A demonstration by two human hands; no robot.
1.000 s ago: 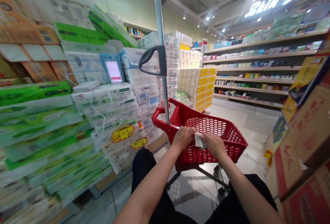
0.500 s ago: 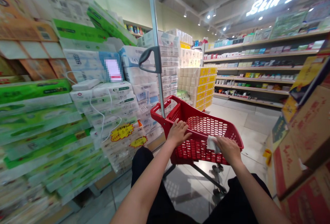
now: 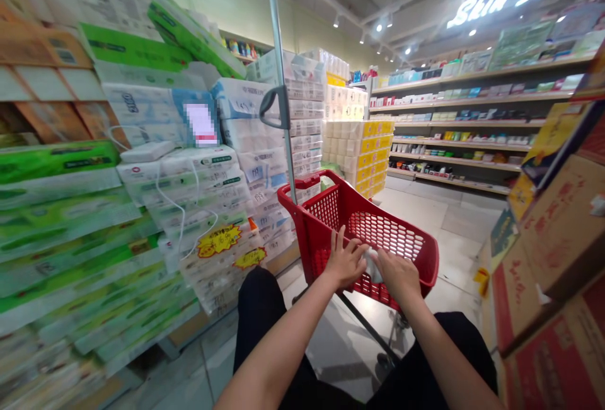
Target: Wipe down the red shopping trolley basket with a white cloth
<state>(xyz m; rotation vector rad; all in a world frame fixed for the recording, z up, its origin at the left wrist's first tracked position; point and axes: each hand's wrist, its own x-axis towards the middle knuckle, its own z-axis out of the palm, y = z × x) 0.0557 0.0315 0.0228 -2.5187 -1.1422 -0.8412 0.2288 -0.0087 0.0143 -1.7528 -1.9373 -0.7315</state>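
In front of me stands a red plastic shopping cart point(image 3: 397, 218) with perforated walls, and both hands are at its near side. My right hand point(image 3: 399, 278) is closed on a crumpled white cloth or tissue point(image 3: 374, 266), just at the cart's near rim. Close beside it is my left hand point(image 3: 347, 263), its fingers spread and the nearest ones at the cloth's left edge. Whether those fingers pinch the cloth is hard to see. From the cart's left end rises a metal pole point(image 3: 280, 32) with a dark grey loop handle point(image 3: 276, 108).
Stacked tissue packs point(image 3: 189, 193) line the left, with a white power strip point(image 3: 147, 152) and cables on top. A lit, blurred-out screen point(image 3: 201, 123) leans there. Cardboard boxes point(image 3: 562, 227) stand close on my right. Product shelves point(image 3: 454, 123) and yellow-white packs point(image 3: 373, 158) stand farther back.
My hands have come together along the cart's side, the right one moving left with the cloth and the left one moving right. The cart has turned slightly.
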